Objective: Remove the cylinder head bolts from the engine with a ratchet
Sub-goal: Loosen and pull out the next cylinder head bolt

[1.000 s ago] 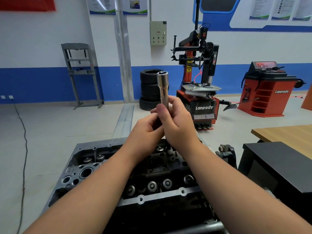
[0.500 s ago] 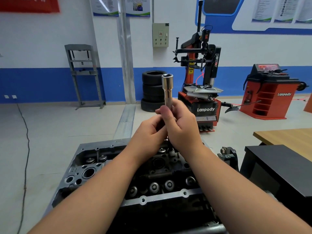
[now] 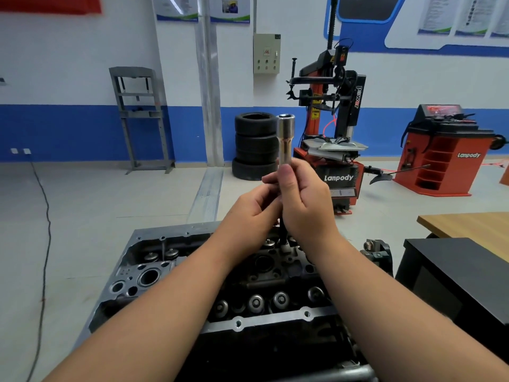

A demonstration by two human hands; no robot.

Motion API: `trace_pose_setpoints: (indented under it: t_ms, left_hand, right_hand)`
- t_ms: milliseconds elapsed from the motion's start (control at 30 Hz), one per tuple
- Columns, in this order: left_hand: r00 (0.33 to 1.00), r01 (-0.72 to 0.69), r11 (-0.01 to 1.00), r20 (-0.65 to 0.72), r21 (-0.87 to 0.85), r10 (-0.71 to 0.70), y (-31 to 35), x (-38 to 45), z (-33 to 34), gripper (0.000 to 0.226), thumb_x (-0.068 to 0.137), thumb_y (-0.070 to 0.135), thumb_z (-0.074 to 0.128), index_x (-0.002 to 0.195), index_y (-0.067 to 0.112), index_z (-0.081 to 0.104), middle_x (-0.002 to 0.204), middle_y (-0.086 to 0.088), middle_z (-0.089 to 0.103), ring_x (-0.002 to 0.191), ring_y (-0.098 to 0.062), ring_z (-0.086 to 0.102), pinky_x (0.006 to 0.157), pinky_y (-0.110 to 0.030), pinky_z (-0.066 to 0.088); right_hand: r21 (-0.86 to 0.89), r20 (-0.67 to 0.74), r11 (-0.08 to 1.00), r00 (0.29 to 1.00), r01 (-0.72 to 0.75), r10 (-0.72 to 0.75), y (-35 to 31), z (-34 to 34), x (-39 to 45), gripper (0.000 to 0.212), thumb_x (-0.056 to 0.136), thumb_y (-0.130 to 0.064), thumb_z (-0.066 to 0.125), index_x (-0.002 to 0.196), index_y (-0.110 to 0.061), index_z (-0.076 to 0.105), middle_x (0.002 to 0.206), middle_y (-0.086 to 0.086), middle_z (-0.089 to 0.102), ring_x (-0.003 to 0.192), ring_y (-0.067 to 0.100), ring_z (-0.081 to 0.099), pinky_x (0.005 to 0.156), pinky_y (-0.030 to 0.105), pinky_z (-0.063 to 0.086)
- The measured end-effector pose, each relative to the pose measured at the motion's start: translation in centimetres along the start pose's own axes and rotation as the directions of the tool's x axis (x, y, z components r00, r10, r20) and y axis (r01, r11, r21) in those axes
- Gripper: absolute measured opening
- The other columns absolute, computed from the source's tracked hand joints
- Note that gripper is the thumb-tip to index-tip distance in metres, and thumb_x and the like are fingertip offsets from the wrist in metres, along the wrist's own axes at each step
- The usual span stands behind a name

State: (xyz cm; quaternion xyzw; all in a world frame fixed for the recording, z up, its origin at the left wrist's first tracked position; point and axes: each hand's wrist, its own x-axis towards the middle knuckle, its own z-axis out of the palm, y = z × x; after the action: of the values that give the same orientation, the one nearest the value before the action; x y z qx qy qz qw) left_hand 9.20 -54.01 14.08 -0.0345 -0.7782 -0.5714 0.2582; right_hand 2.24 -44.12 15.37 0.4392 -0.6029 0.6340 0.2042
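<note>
Engine (image 3: 248, 285) sits directly below both hands, valve gear exposed. Right hand (image 3: 305, 205) grips the lower part of the upright deep socket (image 3: 286, 139), which projects above its fingers. Left hand (image 3: 252, 208) curls beside it; what its fingers hold cannot be determined.

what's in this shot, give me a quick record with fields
tool: long chrome socket, upright, open end up
right hand: grips the socket's lower part, thumb along it
left hand: curled round the tool just below, its grip partly hidden
engine: cylinder head under both hands, untouched
stage: tool in hand above the engine, not yet on a bolt
background: stacked tyres, red tyre changer
</note>
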Motion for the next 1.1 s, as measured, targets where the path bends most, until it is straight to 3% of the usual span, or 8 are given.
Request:
trace_pose_setpoints:
  t_ms: [100,167,367,500,633,767,967,1100]
  left_hand:
    - [0.999,-0.022,0.999,-0.032,0.029,0.023,-0.01,0.27,0.03,0.023,0.099,0.025,0.069,0.121,0.029,0.068,0.106,0.005,0.078,0.098,-0.014,0.074,0.084,-0.040,0.063]
    - [0.998,-0.015,1.000,-0.062,0.008,0.015,-0.32,0.38,0.06,0.023,0.095,0.028,0.072,0.117,0.028,0.069,0.103,0.002,0.078,0.096,-0.019,0.075,0.083,-0.046,0.062]
    - [1.000,0.000,0.995,0.025,-0.098,0.003,-0.76,0.24,0.17,0.028,0.104,0.044,0.053,0.120,0.029,0.070,0.111,-0.002,0.077,0.107,-0.024,0.073,0.095,-0.049,0.060]
    - [1.000,-0.028,0.998,0.003,-0.056,0.029,-0.40,0.19,0.27,0.024,0.102,0.040,0.057,0.111,0.025,0.073,0.103,-0.005,0.078,0.102,-0.032,0.073,0.089,-0.050,0.060]
    - [0.997,-0.058,0.998,-0.058,0.023,0.060,-0.37,0.58,0.16,0.025,0.096,0.021,0.069,0.117,0.034,0.071,0.103,0.010,0.078,0.094,-0.011,0.075,0.076,-0.030,0.062]
    - [0.997,-0.046,0.999,-0.056,-0.013,0.045,-0.43,0.54,0.19,0.028,0.098,0.016,0.069,0.114,0.039,0.069,0.108,0.005,0.078,0.103,-0.017,0.074,0.089,-0.045,0.062]
    - [0.998,-0.007,0.993,0.065,-0.114,0.015,-0.09,-0.13,0.16,0.027,0.111,0.033,0.048,0.126,0.022,0.068,0.114,-0.004,0.077,0.111,-0.025,0.072,0.095,-0.041,0.060]
    - [0.995,-0.100,0.994,-0.010,0.033,0.101,0.03,0.06,0.01,0.015,0.101,0.030,0.063,0.109,0.038,0.072,0.101,0.010,0.078,0.095,-0.008,0.074,0.079,-0.025,0.060]
  right_hand:
    - [-0.031,-0.038,1.000,0.999,0.005,-0.006,-0.18,-0.14,-0.11,0.018,0.091,-0.043,0.065,0.099,-0.033,0.052,0.077,-0.017,0.068,0.075,0.002,0.067,0.066,0.018,0.051]
    - [-0.069,-0.059,0.997,0.997,0.047,-0.051,-0.08,-0.17,-0.10,0.014,0.093,-0.034,0.067,0.094,-0.025,0.056,0.076,-0.016,0.065,0.074,0.002,0.066,0.065,0.018,0.052]
    - [-0.056,-0.011,0.998,1.000,0.028,-0.028,0.36,-0.24,-0.05,0.019,0.100,-0.028,0.056,0.099,-0.012,0.066,0.085,-0.002,0.071,0.078,0.007,0.066,0.065,0.016,0.050]
    - [-0.066,0.003,0.998,1.000,0.022,-0.022,0.28,-0.20,-0.04,0.024,0.103,-0.029,0.050,0.103,-0.011,0.067,0.088,-0.012,0.070,0.083,0.003,0.067,0.068,0.012,0.048]
    - [-0.026,-0.001,1.000,1.000,0.010,-0.010,-0.12,-0.10,-0.21,0.022,0.093,-0.039,0.063,0.105,-0.021,0.060,0.085,-0.013,0.069,0.082,0.005,0.068,0.071,0.020,0.053]
    - [-0.065,-0.062,0.996,0.996,0.055,-0.059,0.10,-0.15,-0.05,0.017,0.092,-0.028,0.070,0.091,-0.012,0.064,0.078,-0.012,0.065,0.074,0.002,0.063,0.065,0.013,0.047]
    - [-0.084,0.017,0.996,1.000,0.008,-0.006,0.23,-0.07,-0.08,0.031,0.101,-0.034,0.048,0.101,-0.010,0.069,0.088,-0.004,0.072,0.083,0.008,0.066,0.069,0.022,0.051]
    - [-0.044,0.013,0.999,0.999,0.031,-0.030,-0.08,-0.02,-0.11,0.026,0.096,-0.044,0.055,0.103,-0.020,0.061,0.084,-0.016,0.066,0.081,0.002,0.065,0.068,0.011,0.046]
